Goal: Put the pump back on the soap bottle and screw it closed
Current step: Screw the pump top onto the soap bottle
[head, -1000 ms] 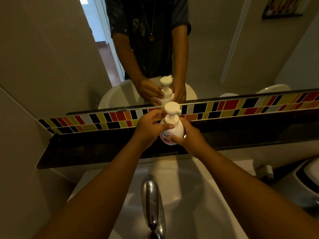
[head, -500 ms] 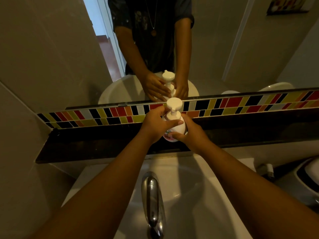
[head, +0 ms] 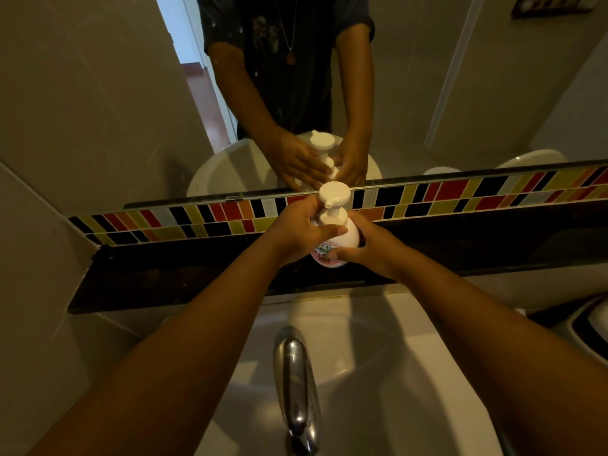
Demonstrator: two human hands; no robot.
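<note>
— From the head camera, where is the soap bottle (head: pixel 342 240)?

— Upright on the dark shelf (head: pixel 197 278) behind the sink (head: pixel 378 357), between the two hands. The right hand (head: pixel 371 248) wraps the lower body, thumb across the label at the front, fingers curled round the far side.

— And the pump (head: pixel 334 200)?

— It sits on the bottle's neck, its round head just above the fingers. The left hand (head: pixel 296 232) is closed round the collar, thumb lying across the front just under it, fingers behind.

— Is it screwed down fully?

— Hard to say; the fingers cover the joint.

— Anything else?

— The tap (head: pixel 296 383) stands near the camera, well below both hands, and the mirror (head: pixel 460 93) beyond the fingertips repeats the same grip.
</note>
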